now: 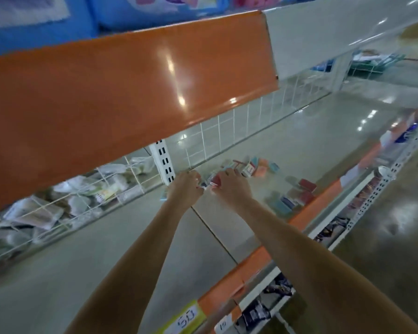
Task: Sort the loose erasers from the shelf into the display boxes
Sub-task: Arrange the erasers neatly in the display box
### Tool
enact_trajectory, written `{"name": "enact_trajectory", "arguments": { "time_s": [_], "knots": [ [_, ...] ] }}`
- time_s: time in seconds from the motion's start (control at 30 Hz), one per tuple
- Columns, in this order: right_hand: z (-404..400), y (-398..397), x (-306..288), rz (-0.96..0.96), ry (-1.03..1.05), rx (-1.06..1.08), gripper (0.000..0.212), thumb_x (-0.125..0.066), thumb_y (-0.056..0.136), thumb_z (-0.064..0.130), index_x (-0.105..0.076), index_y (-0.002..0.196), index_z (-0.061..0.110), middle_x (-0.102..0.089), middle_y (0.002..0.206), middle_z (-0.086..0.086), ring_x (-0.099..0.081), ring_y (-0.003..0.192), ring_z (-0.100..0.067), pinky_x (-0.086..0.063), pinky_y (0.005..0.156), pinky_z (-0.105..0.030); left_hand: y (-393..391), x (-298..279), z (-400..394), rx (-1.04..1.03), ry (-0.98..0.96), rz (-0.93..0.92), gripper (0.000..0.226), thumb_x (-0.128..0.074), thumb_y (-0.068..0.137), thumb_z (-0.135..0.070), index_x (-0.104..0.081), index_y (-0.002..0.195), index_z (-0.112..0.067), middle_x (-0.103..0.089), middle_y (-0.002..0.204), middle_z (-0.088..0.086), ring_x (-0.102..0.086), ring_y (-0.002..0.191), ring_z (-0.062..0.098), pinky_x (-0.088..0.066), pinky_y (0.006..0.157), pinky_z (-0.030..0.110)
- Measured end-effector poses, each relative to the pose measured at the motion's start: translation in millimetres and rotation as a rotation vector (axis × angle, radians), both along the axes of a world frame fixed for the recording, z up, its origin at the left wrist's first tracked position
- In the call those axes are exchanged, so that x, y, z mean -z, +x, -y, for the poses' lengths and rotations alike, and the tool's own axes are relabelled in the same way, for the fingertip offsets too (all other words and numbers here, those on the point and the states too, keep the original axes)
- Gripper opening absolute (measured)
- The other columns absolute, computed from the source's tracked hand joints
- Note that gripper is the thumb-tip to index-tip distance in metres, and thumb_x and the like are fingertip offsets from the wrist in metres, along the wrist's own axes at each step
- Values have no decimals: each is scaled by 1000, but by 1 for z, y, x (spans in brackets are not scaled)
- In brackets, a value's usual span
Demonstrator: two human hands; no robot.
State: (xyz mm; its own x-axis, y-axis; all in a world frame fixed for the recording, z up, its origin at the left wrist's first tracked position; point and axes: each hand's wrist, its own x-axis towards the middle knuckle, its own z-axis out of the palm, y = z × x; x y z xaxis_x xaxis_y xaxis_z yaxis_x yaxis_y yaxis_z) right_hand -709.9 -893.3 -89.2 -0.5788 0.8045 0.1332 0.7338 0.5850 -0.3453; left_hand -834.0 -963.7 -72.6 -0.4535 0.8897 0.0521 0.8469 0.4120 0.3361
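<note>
Erasers are what this is all about, and honestly most of them look like they're still scattered on the shelf [287, 150], so I'd call the job early or midway at best. Biggest thing first: that pale shelf is mostly bare, with a white wire grid [227, 131] running along the back. The far cluster of erasers [253, 166] lies loose near the grid, just beyond your fingers, and a second bunch [292, 195] of red and blue ones sits closer to the front edge on your right. It might be inside a display box, but the blur makes it hard to tell. Your left hand [185, 186] is curled shut with small pieces against its fingers, though I can't tell exactly what it's got. Your right hand [229, 186] is closed around a small red eraser [216, 180]. For writing, the yellow price tag [187, 318] on the front rail shows handwritten characters I can't read for sure, and the white tag [223, 324] beside it is too blurry.
</note>
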Motion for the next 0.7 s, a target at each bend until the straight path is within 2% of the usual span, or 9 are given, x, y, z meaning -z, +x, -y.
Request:
{"name": "enact_trajectory", "arguments": {
  "time_s": [0.1,0.17,0.27,0.33,0.4,0.47,0.57,0.63,0.7],
  "knots": [
    [-14,2,5,-69,-31,-78,28,-50,93,25,-58,114,8,-51,123,-12,-43,119,-28,-36,96,-34,2,3,-6,-71,40,39,32,-67,80,-17,-62,111,-15,-58,117,13,-58,104,30,-47,86,36],
    [-20,7,6,-119,-62,-147,24,-51,92,24,-61,107,8,-55,116,-13,-49,112,-29,-40,93,-38,7,0,-9,-108,30,55,38,-66,80,-15,-59,118,-15,-59,118,12,-58,104,30,-45,85,34],
    [-30,18,2,-199,-95,-244,22,-52,90,25,-66,92,8,-63,96,-12,-59,92,-29,-48,79,-39,14,-5,-5,-174,40,154,48,-64,79,-11,-53,126,-12,-61,118,10,-60,101,27,-45,81,31],
    [-31,27,-5,-274,-146,-310,27,-52,92,28,-64,80,6,-61,77,-8,-57,72,-23,-45,65,-35,16,-7,4,-221,109,277,41,-65,76,-8,-58,117,-7,-63,109,12,-60,92,24,-45,76,28],
    [-22,33,-18,-330,-222,-366,31,-54,93,33,-65,78,8,-56,67,-1,-50,62,-16,-37,57,-30,20,-12,22,-286,224,453,27,-66,76,-1,-60,102,-6,-62,95,13,-56,81,22,-43,71,28],
    [-8,34,-28,-361,-386,-420,29,-56,92,35,-69,87,9,-63,72,-2,-58,67,-17,-43,62,-28,27,-21,50,-353,323,680,24,-67,78,4,-55,95,-7,-58,86,12,-54,74,21,-45,67,30],
    [21,30,-40,-418,-782,-503,19,-57,92,23,-69,91,8,-70,84,-9,-68,81,-21,-53,83,-31,40,-35,103,-465,439,937,27,-71,80,-5,-50,95,-10,-63,86,7,-63,71,13,-52,63,23],
    [44,26,-48,-423,-943,-594,15,-55,93,15,-66,90,6,-67,82,-7,-66,78,-17,-55,80,-25,47,-42,141,-526,519,980,22,-70,82,-13,-53,96,-12,-66,87,6,-67,66,7,-54,59,20],
    [72,20,-54,-421,-1043,-682,14,-52,94,10,-64,94,1,-65,79,-9,-63,73,-14,-55,70,-18,53,-47,180,-574,576,982,16,-68,84,-18,-61,97,-14,-68,88,4,-67,66,7,-53,57,20]
  ]
}}
